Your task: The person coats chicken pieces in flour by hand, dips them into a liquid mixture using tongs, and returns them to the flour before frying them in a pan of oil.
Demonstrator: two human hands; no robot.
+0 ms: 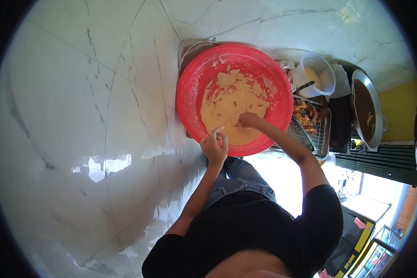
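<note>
A large red basin (188,99) holds pale yellowish flour, spread and clumped over its bottom and partly up its wall. My left hand (215,146) is at the basin's near left rim, its fingers whitened with flour and curled inward; whether anything lies between them is too small to tell. Over the flour (236,99), right of the left hand, my right hand (248,120) is closed with its fingertips pointing down to the left. What it holds, if anything, is hidden.
Right of the basin, a wire rack (322,132) bears fried pieces and tongs. Behind it stands a clear plastic tub (326,78) with yellowish contents. A wide pan (377,109) of brown oil sits farther right. Marbled tiles (69,116) cover the wall surface at left.
</note>
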